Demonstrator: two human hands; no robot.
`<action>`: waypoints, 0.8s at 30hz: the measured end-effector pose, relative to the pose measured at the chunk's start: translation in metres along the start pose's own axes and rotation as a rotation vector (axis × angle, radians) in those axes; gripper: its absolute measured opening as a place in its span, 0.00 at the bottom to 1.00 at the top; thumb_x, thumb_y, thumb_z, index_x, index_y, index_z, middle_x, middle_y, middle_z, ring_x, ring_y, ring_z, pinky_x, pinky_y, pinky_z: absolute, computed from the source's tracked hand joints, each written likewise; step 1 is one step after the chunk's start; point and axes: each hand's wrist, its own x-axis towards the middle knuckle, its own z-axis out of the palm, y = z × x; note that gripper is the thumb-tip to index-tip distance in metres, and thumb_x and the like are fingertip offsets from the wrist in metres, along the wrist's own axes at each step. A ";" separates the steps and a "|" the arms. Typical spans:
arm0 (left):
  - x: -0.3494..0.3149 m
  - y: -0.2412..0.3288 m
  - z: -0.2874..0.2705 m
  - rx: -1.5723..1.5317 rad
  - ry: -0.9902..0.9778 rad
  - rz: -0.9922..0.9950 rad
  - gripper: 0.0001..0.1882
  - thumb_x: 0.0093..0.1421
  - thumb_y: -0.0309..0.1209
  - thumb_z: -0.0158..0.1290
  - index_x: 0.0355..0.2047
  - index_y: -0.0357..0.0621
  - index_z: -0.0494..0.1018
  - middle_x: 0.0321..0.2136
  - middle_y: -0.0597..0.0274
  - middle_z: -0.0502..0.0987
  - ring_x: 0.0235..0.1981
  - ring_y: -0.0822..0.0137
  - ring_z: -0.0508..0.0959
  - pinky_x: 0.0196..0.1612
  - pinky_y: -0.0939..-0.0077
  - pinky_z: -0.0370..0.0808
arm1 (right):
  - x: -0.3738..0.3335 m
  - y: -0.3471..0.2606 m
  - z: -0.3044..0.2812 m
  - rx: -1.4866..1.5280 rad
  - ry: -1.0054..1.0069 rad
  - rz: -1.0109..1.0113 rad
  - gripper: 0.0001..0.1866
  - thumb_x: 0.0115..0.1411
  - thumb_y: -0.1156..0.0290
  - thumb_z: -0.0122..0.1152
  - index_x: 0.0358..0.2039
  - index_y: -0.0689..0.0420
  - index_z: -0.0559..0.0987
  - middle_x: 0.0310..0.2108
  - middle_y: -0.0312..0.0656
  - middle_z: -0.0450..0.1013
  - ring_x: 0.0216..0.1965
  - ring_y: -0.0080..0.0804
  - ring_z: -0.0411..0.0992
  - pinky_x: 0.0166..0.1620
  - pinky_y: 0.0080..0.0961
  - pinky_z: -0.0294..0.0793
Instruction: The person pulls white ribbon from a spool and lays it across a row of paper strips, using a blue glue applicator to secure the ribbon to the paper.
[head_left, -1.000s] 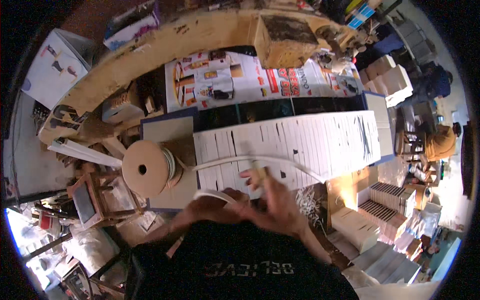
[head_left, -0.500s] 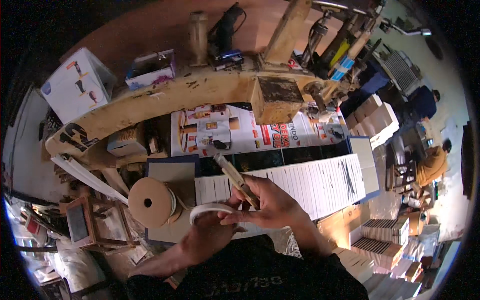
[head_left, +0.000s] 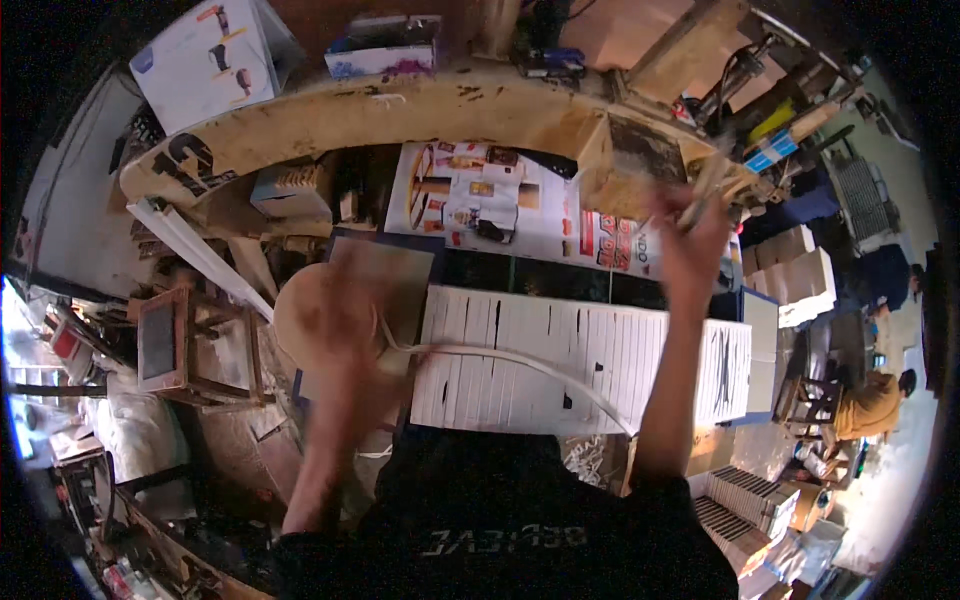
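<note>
My left hand (head_left: 345, 310) is smeared by motion in front of the brown cardboard roll (head_left: 297, 300); its fingers cannot be made out. Up at the right, my right hand (head_left: 692, 250) is closed on a slim, pale tool that looks like a box cutter (head_left: 708, 180), also blurred. A white strip (head_left: 510, 355) curves from beside the roll over the row of white book blocks (head_left: 520, 390) and down to the right, near my right forearm. The blocks stand packed side by side, with dark lines and marks on their upper edges.
A heavy cream machine frame (head_left: 450, 105) arches behind the blocks, over a printed sheet (head_left: 480, 200). A white box (head_left: 205, 60) stands on it. At the left is a wooden stool (head_left: 165, 345); at the right are book stacks (head_left: 745, 500) and a seated person (head_left: 868, 415).
My hands have parted: the left has gone up and left to the roll, the right up and right with the box cutter. The looped white strip now lies stretched across the blocks. The view has shifted.
</note>
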 end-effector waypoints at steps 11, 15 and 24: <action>-0.013 0.014 0.102 -0.397 -0.353 0.228 0.22 0.59 0.29 0.62 0.54 0.46 0.74 0.50 0.49 0.75 0.51 0.49 0.75 0.57 0.57 0.71 | 0.079 0.079 -0.015 -0.512 0.167 -0.181 0.28 0.70 0.48 0.50 0.41 0.67 0.76 0.34 0.51 0.80 0.30 0.42 0.79 0.37 0.35 0.78; -0.006 0.036 0.154 -0.478 -0.312 0.372 0.14 0.57 0.29 0.62 0.44 0.46 0.77 0.41 0.53 0.77 0.48 0.48 0.76 0.55 0.58 0.73 | -0.027 0.021 -0.056 -0.101 -0.321 0.152 0.19 0.75 0.59 0.44 0.41 0.63 0.76 0.29 0.41 0.77 0.22 0.24 0.74 0.27 0.23 0.72; 0.012 0.028 0.154 -0.573 -0.852 0.264 0.09 0.56 0.29 0.64 0.36 0.42 0.79 0.25 0.54 0.79 0.27 0.59 0.83 0.35 0.65 0.79 | -0.272 -0.029 -0.049 -0.066 -0.560 0.686 0.06 0.69 0.73 0.53 0.41 0.61 0.76 0.21 0.48 0.73 0.23 0.37 0.77 0.26 0.34 0.72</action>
